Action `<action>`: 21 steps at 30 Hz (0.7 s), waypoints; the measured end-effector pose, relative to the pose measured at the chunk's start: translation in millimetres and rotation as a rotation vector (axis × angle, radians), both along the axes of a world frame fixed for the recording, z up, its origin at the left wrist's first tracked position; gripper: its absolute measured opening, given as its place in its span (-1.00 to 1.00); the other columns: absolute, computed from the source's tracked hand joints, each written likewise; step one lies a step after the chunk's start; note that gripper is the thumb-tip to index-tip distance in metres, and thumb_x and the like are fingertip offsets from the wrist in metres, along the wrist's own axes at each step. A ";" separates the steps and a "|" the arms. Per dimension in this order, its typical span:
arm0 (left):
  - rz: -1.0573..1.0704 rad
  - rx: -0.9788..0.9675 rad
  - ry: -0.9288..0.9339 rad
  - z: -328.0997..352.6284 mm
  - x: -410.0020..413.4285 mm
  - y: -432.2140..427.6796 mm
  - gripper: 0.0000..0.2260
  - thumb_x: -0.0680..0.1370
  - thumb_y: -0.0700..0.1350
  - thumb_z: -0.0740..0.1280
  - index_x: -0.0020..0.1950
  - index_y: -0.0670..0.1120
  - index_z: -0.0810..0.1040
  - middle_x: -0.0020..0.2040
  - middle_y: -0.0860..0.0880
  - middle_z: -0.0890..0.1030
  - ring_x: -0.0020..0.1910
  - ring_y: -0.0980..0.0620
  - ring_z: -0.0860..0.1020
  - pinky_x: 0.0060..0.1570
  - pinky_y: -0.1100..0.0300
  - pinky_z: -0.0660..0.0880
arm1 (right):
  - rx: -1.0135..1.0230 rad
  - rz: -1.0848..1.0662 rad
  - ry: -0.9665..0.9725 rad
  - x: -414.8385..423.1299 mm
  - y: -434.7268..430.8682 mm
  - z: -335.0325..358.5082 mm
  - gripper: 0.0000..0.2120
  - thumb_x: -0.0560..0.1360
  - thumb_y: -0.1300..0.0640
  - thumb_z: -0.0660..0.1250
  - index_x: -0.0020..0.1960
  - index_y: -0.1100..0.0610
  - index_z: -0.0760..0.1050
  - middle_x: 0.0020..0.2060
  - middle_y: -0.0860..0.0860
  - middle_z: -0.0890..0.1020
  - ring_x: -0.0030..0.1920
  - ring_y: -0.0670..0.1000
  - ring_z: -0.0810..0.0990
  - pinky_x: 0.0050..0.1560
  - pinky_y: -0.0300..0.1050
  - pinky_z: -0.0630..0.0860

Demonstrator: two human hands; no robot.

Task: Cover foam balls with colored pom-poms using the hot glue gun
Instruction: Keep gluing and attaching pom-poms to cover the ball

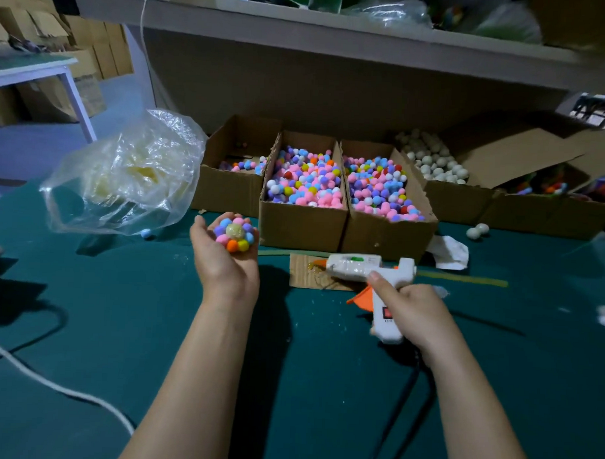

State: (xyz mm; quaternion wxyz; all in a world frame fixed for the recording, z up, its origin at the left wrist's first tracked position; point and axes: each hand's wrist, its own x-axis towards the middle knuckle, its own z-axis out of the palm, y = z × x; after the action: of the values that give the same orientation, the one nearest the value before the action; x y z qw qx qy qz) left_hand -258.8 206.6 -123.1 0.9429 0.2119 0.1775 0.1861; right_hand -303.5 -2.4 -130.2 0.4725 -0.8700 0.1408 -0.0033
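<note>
Two bare forearms are stretched forward over the green desk. The left hand is turned palm up, and a foam ball is cupped in its curled fingers. A ring of coloured pom-poms is stuck on the ball, with a bare patch left facing up. The right hand is wrapped round the handle of a white hot glue gun, the index finger laid along the barrel. Its orange nozzle is pointed toward the left hand, over a cardboard scrap. A black cord is trailed from the handle toward the camera. Just beyond both hands, two cardboard boxes full of loose pom-poms are set side by side. Further beyond the right hand, a third box of plain white balls is seen. A crumpled clear plastic bag is seen outward of the left hand.
</note>
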 end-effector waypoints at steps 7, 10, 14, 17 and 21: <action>-0.065 0.057 -0.057 13.4 4.8 -13.3 -0.72 0.63 0.01 0.19 -0.18 -0.13 0.48 -0.41 -0.03 0.56 -0.41 0.08 0.56 -0.34 0.27 0.52 | -0.517 -0.036 -0.040 13.7 0.2 21.9 -0.72 0.53 -0.15 0.30 -0.15 0.06 0.50 -0.27 -0.03 0.54 -0.20 0.04 0.54 -0.28 -0.14 0.37; -0.120 0.119 -0.047 24.0 12.2 -19.1 -0.75 0.61 0.01 0.22 -0.14 -0.12 0.51 -0.38 -0.05 0.61 -0.37 0.07 0.61 -0.34 0.23 0.56 | -0.375 0.044 -0.364 39.4 35.5 45.2 -0.89 0.56 0.01 0.31 -0.07 0.03 0.51 -0.25 -0.13 0.52 -0.26 -0.18 0.45 -0.36 -0.27 0.29; -0.171 0.167 -0.027 29.8 24.2 -20.5 -0.74 0.61 0.02 0.23 -0.12 -0.12 0.55 -0.17 -0.13 0.61 -0.17 -0.02 0.61 -0.29 0.18 0.60 | -0.348 0.152 -0.379 94.2 83.7 55.7 -0.80 0.59 0.14 0.28 0.20 0.03 0.53 0.08 -0.02 0.59 -0.04 -0.08 0.51 -0.21 -0.30 0.41; -0.194 0.173 -0.050 28.5 35.1 -17.1 -0.72 0.61 0.03 0.22 -0.11 -0.13 0.57 -0.23 -0.11 0.65 -0.23 0.00 0.65 -0.28 0.17 0.60 | -0.442 0.146 -0.210 127.6 102.2 53.5 -0.75 0.55 0.17 0.33 0.23 0.04 0.50 0.07 0.06 0.55 -0.02 0.04 0.53 -0.14 -0.12 0.53; -0.228 0.155 -0.065 27.1 48.5 -12.7 -0.70 0.61 0.04 0.23 0.04 -0.17 0.58 -0.21 -0.13 0.68 -0.30 0.03 0.69 -0.33 0.18 0.59 | -0.633 0.197 -0.004 155.9 112.6 57.7 -0.72 0.50 0.20 0.37 0.21 0.10 0.49 -0.13 0.09 0.47 -0.22 0.06 0.45 -0.24 -0.09 0.48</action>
State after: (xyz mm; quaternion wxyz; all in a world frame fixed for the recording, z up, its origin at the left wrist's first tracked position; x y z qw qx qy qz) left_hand -210.3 193.8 -96.0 0.9439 0.2969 0.1065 0.0977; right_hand -147.6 110.2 -72.5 0.1769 -0.9831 0.0470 -0.0030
